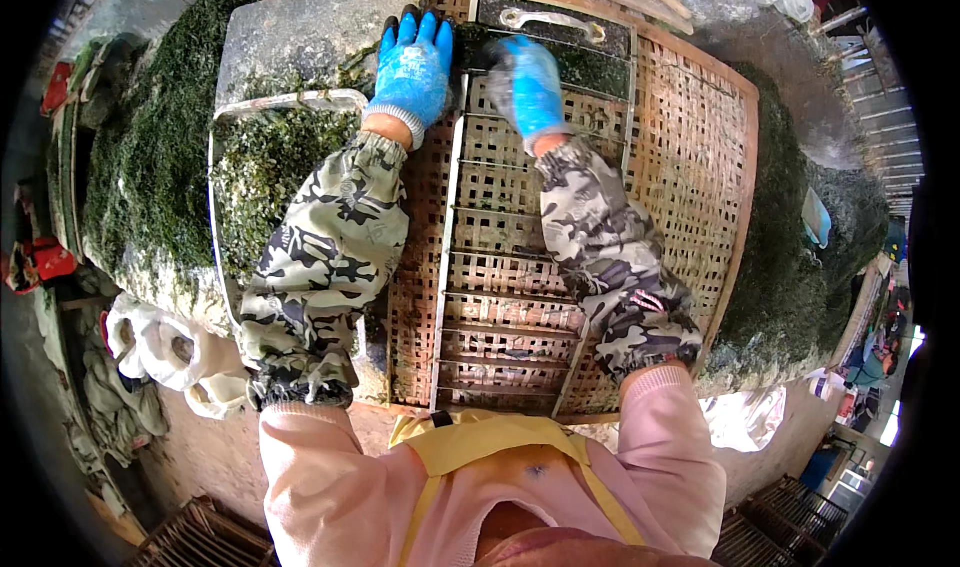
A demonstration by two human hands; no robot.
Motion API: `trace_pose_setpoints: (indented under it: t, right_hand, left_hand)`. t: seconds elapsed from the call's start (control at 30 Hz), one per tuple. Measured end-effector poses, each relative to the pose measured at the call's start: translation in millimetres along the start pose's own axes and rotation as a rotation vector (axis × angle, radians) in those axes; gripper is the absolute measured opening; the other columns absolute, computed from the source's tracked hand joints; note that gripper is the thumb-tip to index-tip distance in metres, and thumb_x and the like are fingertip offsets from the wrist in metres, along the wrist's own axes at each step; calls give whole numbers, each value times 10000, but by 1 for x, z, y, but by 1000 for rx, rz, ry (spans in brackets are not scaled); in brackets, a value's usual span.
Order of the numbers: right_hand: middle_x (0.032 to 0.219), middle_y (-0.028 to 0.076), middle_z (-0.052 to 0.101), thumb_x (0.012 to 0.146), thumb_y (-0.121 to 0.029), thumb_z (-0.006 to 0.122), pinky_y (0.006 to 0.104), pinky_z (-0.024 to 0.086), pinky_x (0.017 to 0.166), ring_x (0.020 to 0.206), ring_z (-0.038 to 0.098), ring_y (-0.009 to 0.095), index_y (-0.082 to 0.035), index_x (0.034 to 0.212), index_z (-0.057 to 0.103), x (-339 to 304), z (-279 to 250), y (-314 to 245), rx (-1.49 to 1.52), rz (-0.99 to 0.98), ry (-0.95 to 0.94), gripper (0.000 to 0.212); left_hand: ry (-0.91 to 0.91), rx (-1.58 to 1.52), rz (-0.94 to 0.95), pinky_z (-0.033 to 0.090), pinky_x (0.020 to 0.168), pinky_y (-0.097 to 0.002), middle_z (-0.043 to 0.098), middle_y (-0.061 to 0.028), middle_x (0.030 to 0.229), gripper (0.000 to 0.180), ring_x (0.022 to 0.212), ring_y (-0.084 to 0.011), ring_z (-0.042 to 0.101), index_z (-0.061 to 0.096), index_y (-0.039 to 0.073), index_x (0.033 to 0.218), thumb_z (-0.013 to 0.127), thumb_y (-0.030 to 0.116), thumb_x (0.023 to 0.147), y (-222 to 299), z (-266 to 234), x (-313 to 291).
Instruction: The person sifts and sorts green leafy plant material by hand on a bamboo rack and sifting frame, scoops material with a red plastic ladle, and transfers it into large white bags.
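Note:
My left hand (413, 72), in a blue glove, lies with its fingers stretched out at the far end of a pile of chopped dark green seaweed (275, 167). That pile sits inside a pale-rimmed frame (213, 222). My right hand (528, 89), gloved too, is over the far part of a woven lattice tray (690, 157); motion smears its fingers, so their grip is hidden. On this tray rests a metal frame with crossbars (446, 257). Dark seaweed (590, 70) lies along its far end, close to my right hand, beside a dark panel with a white handle (550, 21).
Large heaps of seaweed flank the work, one at the left (150, 167) and one at the right (780, 267). A grey board (300, 42) lies at the far left. White bags (170, 347) hang below the table's left edge. Slatted racks (785, 522) stand near me.

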State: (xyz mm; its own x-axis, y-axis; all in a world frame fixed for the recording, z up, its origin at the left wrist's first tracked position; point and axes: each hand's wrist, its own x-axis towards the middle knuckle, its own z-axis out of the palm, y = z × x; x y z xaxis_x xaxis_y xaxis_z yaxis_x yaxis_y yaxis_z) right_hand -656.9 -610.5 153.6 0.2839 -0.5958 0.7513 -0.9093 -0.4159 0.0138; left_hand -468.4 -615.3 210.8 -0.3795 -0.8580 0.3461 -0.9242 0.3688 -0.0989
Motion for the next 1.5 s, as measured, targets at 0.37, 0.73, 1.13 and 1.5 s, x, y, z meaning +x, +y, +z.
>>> trace_pose_setpoints:
  t: [0.37, 0.73, 1.13, 1.5]
  right_hand:
    - [1338, 148, 529, 840, -178, 578, 586, 387, 955, 1207, 479, 357, -100, 1242, 607, 12, -30, -37, -249, 245, -379, 410]
    - [1329, 101, 540, 879, -207, 560, 556, 415, 923, 1206, 491, 333, -168, 1256, 617, 31, -14, -47, -257, 282, -594, 383]
    - [1344, 99, 575, 913, -268, 507, 613, 306, 1053, 1354, 379, 372, -132, 1132, 710, 28, -27, -49, -137, 300, -842, 328]
    - [1011, 69, 656, 735, -255, 695, 491, 430, 846, 1033, 559, 288, -136, 857, 710, 26, -57, -20, 81, 366, -420, 171]
  left_hand:
    - [107, 18, 19, 264, 1121, -560, 480, -157, 1402, 574, 1339, -408, 384, 522, 68, 1347, 622, 129, 786, 4, 15, 23]
    - [-54, 89, 10, 282, 1067, -615, 619, -69, 1233, 225, 1235, -357, 492, 725, 174, 1014, 632, 192, 810, 19, -13, 38]
    - [-112, -1036, 407, 513, 909, -300, 668, -113, 1105, 354, 1032, -189, 638, 618, 31, 1222, 647, 242, 939, 23, -46, 84]
    - [202, -393, 199, 328, 1061, -549, 577, -121, 1313, 435, 1238, -451, 468, 596, 120, 1281, 567, 255, 869, 21, 21, -6]
